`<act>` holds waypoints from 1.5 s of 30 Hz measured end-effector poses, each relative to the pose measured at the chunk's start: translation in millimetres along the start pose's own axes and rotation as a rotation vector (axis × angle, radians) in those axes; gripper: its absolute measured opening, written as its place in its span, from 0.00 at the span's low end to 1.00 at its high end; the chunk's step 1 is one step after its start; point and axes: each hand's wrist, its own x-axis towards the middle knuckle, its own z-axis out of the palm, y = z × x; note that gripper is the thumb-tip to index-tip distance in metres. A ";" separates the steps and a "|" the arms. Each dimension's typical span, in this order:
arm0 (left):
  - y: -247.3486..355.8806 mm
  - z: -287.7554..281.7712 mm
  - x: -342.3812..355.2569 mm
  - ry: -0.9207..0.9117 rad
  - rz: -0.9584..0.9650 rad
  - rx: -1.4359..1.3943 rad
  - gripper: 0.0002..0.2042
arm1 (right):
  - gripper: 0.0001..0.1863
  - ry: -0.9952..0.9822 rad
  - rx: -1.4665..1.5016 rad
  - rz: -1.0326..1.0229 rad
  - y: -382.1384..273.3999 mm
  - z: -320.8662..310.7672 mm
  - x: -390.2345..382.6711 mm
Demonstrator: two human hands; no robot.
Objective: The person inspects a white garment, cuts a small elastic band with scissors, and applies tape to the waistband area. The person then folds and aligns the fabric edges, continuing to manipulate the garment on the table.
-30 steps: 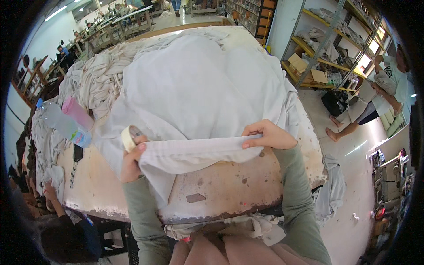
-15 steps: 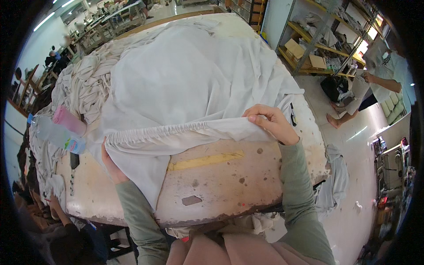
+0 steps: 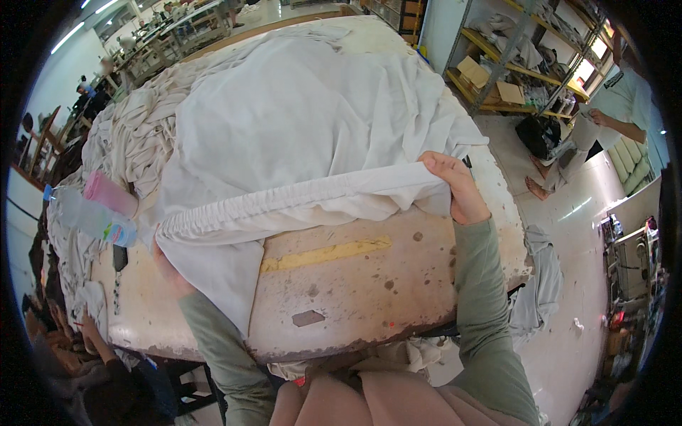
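A large white cloth [image 3: 263, 121] is spread over the table. Its near edge is a folded band [image 3: 284, 202], gathered into small ruffles on the left and smoother toward the right, stretched between my hands. My left hand [image 3: 170, 270] grips the band's left end, with its fingers mostly hidden by the cloth. At the other end, my right hand [image 3: 458, 186] is closed on the band's corner, thumb and fingers pinching it. From the left end a loose flap [image 3: 227, 277] hangs down toward the table's front edge.
The worn table [image 3: 355, 298] bears a yellow tape strip [image 3: 327, 254]. To the left lie a clear water bottle [image 3: 92, 219], a pink tumbler [image 3: 110, 193], a dark phone-like object [image 3: 120, 257] and crumpled cloth [image 3: 135, 135]. Another person [image 3: 618, 121] stands right, near shelves [image 3: 497, 67].
My right hand has moved right and up, drawing the band tauter and lifting its right end. My left hand has shifted slightly left with its end.
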 end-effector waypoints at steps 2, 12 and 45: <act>1.4 6.0 -4.5 -0.046 -0.022 0.010 0.26 | 0.11 0.023 0.133 0.017 1.7 -4.7 0.7; 32.8 -21.9 -23.1 0.082 0.323 0.224 0.22 | 0.12 0.163 0.179 -0.047 -4.1 -25.7 -7.1; 6.6 39.4 -130.4 0.494 0.474 1.706 0.15 | 0.24 0.069 -1.612 -0.672 35.3 -5.2 -111.4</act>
